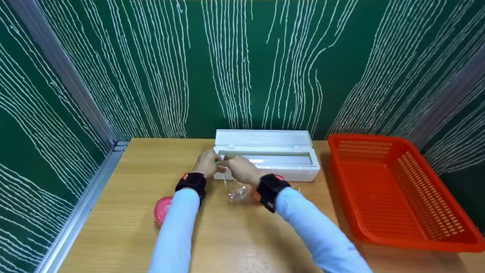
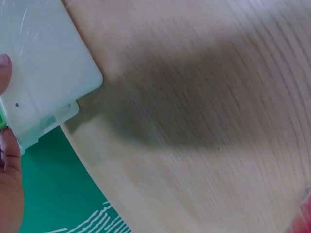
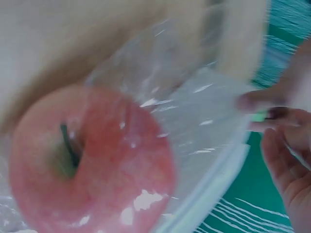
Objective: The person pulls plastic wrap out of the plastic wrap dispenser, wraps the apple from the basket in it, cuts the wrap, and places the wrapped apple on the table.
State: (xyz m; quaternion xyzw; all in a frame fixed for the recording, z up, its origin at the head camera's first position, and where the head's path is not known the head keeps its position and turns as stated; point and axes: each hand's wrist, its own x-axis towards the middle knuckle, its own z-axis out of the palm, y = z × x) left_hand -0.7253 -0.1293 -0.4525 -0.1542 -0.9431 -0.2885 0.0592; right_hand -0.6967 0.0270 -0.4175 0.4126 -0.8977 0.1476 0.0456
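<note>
A white plastic wrap box (image 1: 273,173) stands at the table's back edge with its lid up and a roll of clear film (image 1: 280,160) inside. At its left end my left hand (image 1: 207,163) pinches a small green slider (image 2: 2,119), thumb on the box front. My right hand (image 1: 242,168) reaches across the box's left part, fingertips close to that slider; I cannot tell what it grips. Crumpled film (image 1: 238,192) hangs down the box front. A red apple (image 3: 97,165) lies under the film before the box, mostly hidden by my right wrist in the head view.
To the right stands a red-orange basket (image 1: 382,197) with slotted walls. Beside my left forearm lies a pink round thing (image 1: 163,209), partly covered by the sleeve. A green wall (image 1: 257,76) with white lines rises right behind the table (image 1: 227,235).
</note>
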